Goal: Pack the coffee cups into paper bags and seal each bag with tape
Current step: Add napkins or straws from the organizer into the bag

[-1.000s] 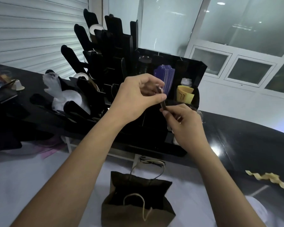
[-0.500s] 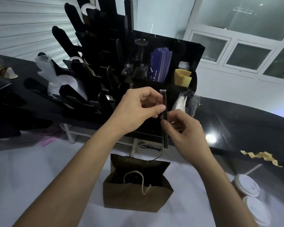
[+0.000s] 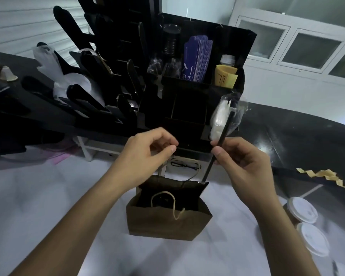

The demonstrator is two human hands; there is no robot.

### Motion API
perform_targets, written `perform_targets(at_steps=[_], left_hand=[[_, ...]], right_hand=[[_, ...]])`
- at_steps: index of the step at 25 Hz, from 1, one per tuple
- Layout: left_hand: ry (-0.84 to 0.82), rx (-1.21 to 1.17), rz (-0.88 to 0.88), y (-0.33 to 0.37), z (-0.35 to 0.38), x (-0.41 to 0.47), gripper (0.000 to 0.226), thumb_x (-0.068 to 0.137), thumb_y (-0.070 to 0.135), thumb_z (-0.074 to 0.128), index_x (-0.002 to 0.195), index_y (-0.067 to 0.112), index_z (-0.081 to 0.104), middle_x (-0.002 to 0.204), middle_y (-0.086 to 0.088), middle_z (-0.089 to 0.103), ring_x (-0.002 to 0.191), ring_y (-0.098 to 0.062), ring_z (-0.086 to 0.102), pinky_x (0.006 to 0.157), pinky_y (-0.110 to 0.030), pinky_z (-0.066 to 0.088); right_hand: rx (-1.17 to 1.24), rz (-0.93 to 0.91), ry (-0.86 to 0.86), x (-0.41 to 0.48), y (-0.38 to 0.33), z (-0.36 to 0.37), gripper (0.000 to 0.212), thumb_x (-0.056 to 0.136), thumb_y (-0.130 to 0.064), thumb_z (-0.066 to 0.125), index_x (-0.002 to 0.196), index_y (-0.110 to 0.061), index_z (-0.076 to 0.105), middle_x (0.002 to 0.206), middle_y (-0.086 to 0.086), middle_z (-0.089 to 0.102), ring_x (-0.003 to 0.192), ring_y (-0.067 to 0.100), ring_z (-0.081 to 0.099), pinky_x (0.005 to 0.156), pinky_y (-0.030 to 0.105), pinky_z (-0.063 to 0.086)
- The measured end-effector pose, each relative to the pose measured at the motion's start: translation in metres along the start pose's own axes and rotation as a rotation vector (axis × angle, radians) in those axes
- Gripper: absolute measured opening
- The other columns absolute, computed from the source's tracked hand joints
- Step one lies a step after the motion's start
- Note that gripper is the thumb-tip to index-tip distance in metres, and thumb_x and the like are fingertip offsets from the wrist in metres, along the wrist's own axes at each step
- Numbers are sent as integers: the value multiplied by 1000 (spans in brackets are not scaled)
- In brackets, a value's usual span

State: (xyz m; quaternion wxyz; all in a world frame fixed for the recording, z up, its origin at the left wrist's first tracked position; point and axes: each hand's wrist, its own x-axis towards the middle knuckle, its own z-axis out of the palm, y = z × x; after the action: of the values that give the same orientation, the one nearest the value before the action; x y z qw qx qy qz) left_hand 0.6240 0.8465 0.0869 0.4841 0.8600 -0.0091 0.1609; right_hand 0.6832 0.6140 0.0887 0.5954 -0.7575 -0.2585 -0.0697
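A brown paper bag (image 3: 167, 222) with twine handles stands open on the white surface, below my hands. My right hand (image 3: 241, 156) pinches a long black straw (image 3: 220, 142) that slants down, its lower end at the bag's back right rim. My left hand (image 3: 147, 150) hovers just left of it, fingers curled with thumb and forefinger tips together; whether it holds anything is unclear. Two coffee cups with white lids (image 3: 303, 210) (image 3: 313, 238) stand at the lower right.
A black organizer rack (image 3: 199, 96) on the dark counter holds purple cards, a yellow roll (image 3: 225, 76), bottles and a clear bag of white items (image 3: 219, 118). Black slotted holders and white plastic (image 3: 68, 80) fill the left. Torn paper tape (image 3: 323, 174) lies on the counter at right.
My hands have come down from the rack and moved apart. The left hand has let go of the straw, which the right hand now holds alone, tilted over the bag.
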Motion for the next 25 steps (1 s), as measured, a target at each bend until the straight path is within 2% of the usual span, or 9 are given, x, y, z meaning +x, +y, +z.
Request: perform_targets(at_steps=[4, 7, 9, 12, 14, 16, 18, 21, 25], left_hand=[[-28, 210, -80, -28, 4, -23, 5, 94, 35, 63, 91, 38, 66, 89, 20, 66, 96, 3, 56, 84, -25, 45], [-86, 503, -123, -45, 7, -35, 3, 94, 40, 62, 94, 43, 62, 102, 22, 63, 112, -6, 47, 100, -32, 33], [-67, 626, -151, -50, 13, -41, 9, 92, 39, 65, 101, 41, 66, 118, 14, 63, 129, -15, 36, 109, -36, 24], [6, 712, -148, -57, 21, -47, 15, 88, 31, 74, 103, 29, 74, 121, -1, 68, 136, -20, 33, 118, -42, 17], [-99, 794, -185, -63, 25, -47, 23, 89, 39, 69, 111, 34, 70, 126, 6, 66, 142, -18, 34, 121, -44, 7], [-241, 811, -243, -71, 25, -46, 37, 90, 46, 65, 126, 38, 61, 138, 14, 57, 147, -16, 26, 123, -44, 2], [-306, 747, -258, -78, 25, -47, 55, 87, 46, 68, 139, 37, 52, 148, 16, 44, 147, -15, 23, 123, -43, 11], [-349, 583, -255, -81, 26, -52, 85, 79, 42, 77, 152, 30, 35, 157, 14, 28, 144, -11, 26, 118, -34, 31], [-347, 483, -259, -80, 25, -54, 110, 76, 37, 81, 159, 29, 10, 161, 12, 18, 146, -11, 23, 117, -32, 35]], right_hand=[[-16, 36, -84, -10, 11, 3, 14, 92, -10, 72, 101, -21, 74, 89, 2, 73, 83, 24, 71, 82, 41, 60], [-89, 60, -161, -16, 22, 8, 12, 91, -9, 74, 96, -20, 73, 90, -3, 74, 86, 21, 71, 82, 36, 59], [-178, 69, -219, -20, 29, 15, 13, 90, -12, 76, 92, -24, 73, 89, -10, 74, 86, 15, 71, 81, 31, 58], [-279, 97, -293, -25, 36, 26, 15, 89, -17, 76, 89, -31, 72, 85, -17, 72, 86, 6, 69, 78, 23, 56], [-339, 56, -312, -25, 43, 32, 16, 89, -18, 77, 89, -33, 71, 87, -18, 69, 85, 5, 67, 76, 20, 53], [-417, -17, -333, -24, 50, 37, 17, 88, -18, 77, 92, -33, 70, 91, -21, 63, 85, 2, 63, 73, 17, 50], [-503, -60, -356, -24, 56, 41, 17, 89, -21, 75, 99, -33, 71, 94, -22, 59, 85, 1, 60, 72, 15, 49], [-733, -83, -457, -22, 63, 54, 20, 95, -25, 63, 113, -32, 68, 100, -12, 65, 90, 12, 63, 72, 29, 52], [-1022, -25, -607, -14, 70, 80, 29, 100, -25, 53, 127, -28, 61, 114, 0, 68, 102, 26, 65, 79, 38, 53]])
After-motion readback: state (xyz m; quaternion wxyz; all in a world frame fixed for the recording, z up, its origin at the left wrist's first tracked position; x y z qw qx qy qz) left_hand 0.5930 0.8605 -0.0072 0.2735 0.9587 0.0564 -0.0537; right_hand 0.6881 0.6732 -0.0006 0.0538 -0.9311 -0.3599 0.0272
